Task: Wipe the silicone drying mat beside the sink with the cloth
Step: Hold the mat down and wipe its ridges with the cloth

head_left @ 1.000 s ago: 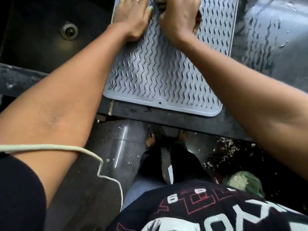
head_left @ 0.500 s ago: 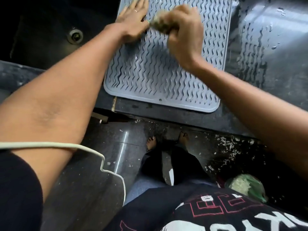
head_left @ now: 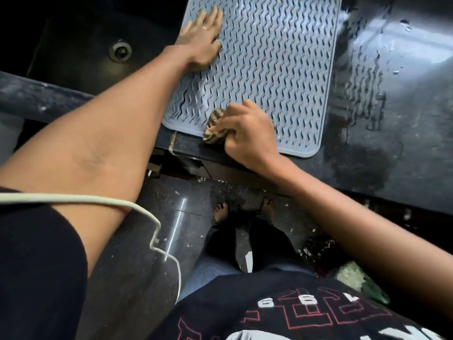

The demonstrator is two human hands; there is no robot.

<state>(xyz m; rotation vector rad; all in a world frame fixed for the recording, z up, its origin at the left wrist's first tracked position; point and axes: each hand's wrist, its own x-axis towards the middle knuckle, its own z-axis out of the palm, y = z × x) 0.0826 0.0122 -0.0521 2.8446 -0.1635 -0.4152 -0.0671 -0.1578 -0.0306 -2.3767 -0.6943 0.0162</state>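
The grey silicone drying mat (head_left: pixel 272 60) with wavy ridges lies on the dark counter, right of the sink. My left hand (head_left: pixel 199 38) lies flat on the mat's far left part, fingers straight, pressing it down. My right hand (head_left: pixel 247 133) grips a bunched brownish checked cloth (head_left: pixel 214 127) at the mat's near edge, left of the middle. The cloth pokes out to the left of my fingers and touches the mat's rim and the counter.
The dark sink (head_left: pixel 81 52) with its round drain (head_left: pixel 120 50) is at the left. The wet black counter (head_left: pixel 392 106) stretches to the right of the mat, streaked with water. Below are the speckled floor, my bare feet (head_left: pixel 220 211) and a white cable (head_left: pixel 137 209).
My right hand has drawn the cloth from the mat's far part, beside my left hand, down to its near edge. My left hand has stayed flat on the mat's left side.
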